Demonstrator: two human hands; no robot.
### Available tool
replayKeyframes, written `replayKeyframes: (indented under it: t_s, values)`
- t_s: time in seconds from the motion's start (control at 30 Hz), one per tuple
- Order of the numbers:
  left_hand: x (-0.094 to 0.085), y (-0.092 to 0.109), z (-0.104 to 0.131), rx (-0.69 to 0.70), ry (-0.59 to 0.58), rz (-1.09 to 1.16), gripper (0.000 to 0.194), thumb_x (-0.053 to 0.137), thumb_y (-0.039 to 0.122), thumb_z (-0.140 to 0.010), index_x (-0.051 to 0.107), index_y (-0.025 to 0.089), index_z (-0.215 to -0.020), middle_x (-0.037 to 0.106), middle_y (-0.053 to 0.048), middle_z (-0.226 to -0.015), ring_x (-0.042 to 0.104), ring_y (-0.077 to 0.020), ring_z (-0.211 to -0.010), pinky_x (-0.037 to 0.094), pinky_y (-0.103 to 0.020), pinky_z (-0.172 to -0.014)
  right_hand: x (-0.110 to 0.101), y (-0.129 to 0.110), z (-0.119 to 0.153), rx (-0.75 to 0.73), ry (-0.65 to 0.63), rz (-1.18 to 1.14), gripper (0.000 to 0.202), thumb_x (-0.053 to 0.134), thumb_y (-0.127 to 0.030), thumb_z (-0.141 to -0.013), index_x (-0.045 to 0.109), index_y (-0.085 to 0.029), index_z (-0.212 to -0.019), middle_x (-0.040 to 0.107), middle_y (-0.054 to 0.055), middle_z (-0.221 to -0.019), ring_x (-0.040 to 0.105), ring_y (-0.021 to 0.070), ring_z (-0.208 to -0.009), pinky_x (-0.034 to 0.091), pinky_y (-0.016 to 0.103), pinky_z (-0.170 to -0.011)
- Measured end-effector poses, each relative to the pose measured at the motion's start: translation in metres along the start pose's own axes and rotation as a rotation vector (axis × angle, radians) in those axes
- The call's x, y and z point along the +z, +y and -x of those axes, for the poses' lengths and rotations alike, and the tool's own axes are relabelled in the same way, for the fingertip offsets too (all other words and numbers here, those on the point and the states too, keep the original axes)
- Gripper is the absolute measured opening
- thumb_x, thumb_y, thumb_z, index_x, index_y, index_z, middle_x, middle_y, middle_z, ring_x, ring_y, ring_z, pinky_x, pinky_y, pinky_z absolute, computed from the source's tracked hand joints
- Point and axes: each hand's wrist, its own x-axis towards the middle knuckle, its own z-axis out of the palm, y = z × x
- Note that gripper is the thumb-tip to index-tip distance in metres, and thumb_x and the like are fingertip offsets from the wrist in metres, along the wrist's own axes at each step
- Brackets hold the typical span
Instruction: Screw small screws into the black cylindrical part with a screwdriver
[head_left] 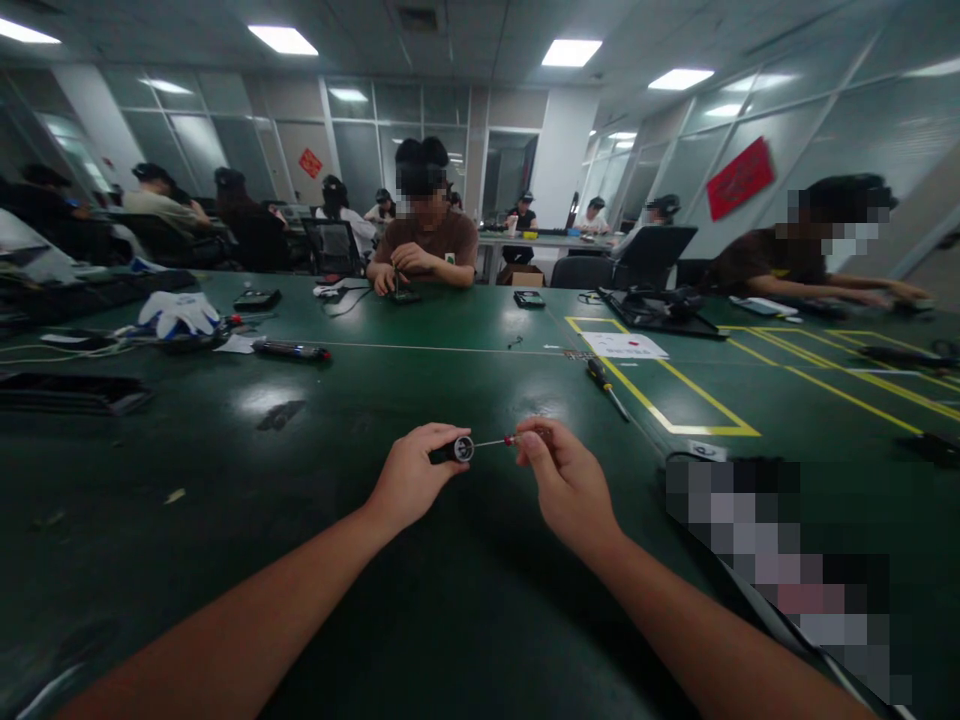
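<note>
My left hand (pixel 416 475) is closed around a small black cylinder (pixel 463 449) whose open, silver-rimmed end faces right. Its exact kind does not show. Pinched in my right hand (pixel 566 475) is a thin screwdriver (pixel 495 442) with a red collar; my fingers cover most of its handle. The shaft points left at the cylinder's open end, and whether the tip touches it I cannot tell. Both hands are above the dark green table (pixel 480 600). Beyond my right hand lies a larger black and yellow screwdriver (pixel 606 388).
White gloves (pixel 178 315), a dark pen-shaped tool (pixel 291 350) and a black tray (pixel 71 392) lie to the left. A white sheet (pixel 626 345) sits by yellow tape (pixel 709 430). At the right is a blurred-out dark object (pixel 780 570). A person (pixel 427 235) works opposite.
</note>
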Motion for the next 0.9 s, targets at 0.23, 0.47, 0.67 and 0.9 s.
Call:
replayKeyframes:
  t_s: [0.23,0.47,0.67,0.9]
  values:
    - [-0.001,-0.002,0.001,0.01,-0.016,-0.003,0.044,0.079,0.009,-0.077,0.077,0.027,-0.118,0.075,-0.005,-0.12,0.068,-0.024,-0.115,0.05,-0.044,-0.106,0.0,0.001,0.0,0.021,-0.021,-0.024,0.023,0.053,-0.042,-0.102,0.064,-0.023,-0.11,0.064,0.0,-0.076,0.062,0.019,-0.07,0.046,0.033,-0.067]
    - [0.001,-0.004,0.0,0.004,-0.002,0.014,0.043,0.078,0.008,-0.076,0.078,0.027,-0.115,0.075,-0.005,-0.118,0.069,-0.0243,-0.113,0.051,-0.044,-0.104,0.002,-0.004,0.004,0.057,-0.143,-0.202,0.021,0.063,-0.044,-0.096,0.065,-0.026,-0.105,0.062,-0.001,-0.075,0.057,0.0172,-0.065,0.046,0.03,-0.061]
    - [0.001,-0.008,0.0,0.003,0.011,0.022,0.043,0.078,0.008,-0.076,0.078,0.027,-0.115,0.075,-0.005,-0.119,0.069,-0.0241,-0.113,0.051,-0.044,-0.106,0.001,-0.009,0.006,0.041,-0.118,-0.077,0.047,0.05,-0.058,-0.1,0.077,-0.023,-0.085,0.055,0.0,-0.061,0.056,0.018,-0.059,0.043,0.03,-0.057]
    - [0.0,-0.007,-0.001,0.012,0.006,0.024,0.044,0.078,0.007,-0.076,0.078,0.026,-0.115,0.075,-0.005,-0.117,0.069,-0.024,-0.113,0.051,-0.044,-0.106,0.008,-0.006,0.004,0.138,0.007,-0.16,0.027,0.06,-0.045,-0.096,0.067,-0.023,-0.11,0.062,-0.001,-0.069,0.059,0.0182,-0.061,0.045,0.03,-0.057]
